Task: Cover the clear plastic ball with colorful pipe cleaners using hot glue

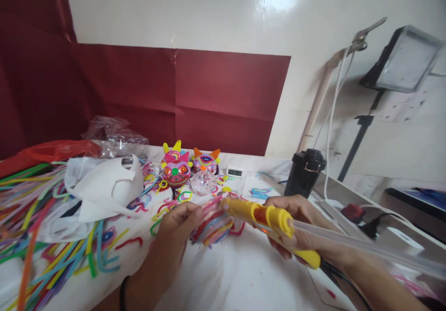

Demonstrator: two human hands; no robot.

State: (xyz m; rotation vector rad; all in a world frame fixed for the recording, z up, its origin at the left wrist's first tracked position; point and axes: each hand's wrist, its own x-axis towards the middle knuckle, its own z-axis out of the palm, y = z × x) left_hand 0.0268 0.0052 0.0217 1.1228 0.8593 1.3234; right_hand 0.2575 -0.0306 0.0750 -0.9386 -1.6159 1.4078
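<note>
My left hand is closed on a rounded piece wrapped in striped pipe cleaners, pink, blue, yellow and red, held just above the white table. In my right hand is a yellow hot glue gun, with a long clear glue stick running out of its back. The gun's nozzle points left and sits over the top of the striped piece; I cannot tell whether it touches. Behind them stand several colourful animal-face ornaments with pointed ears.
Loose pipe cleaners and a white bag cover the left side. A small digital clock stands near the wall. On the right are a black cup, cables and a lamp on a stand.
</note>
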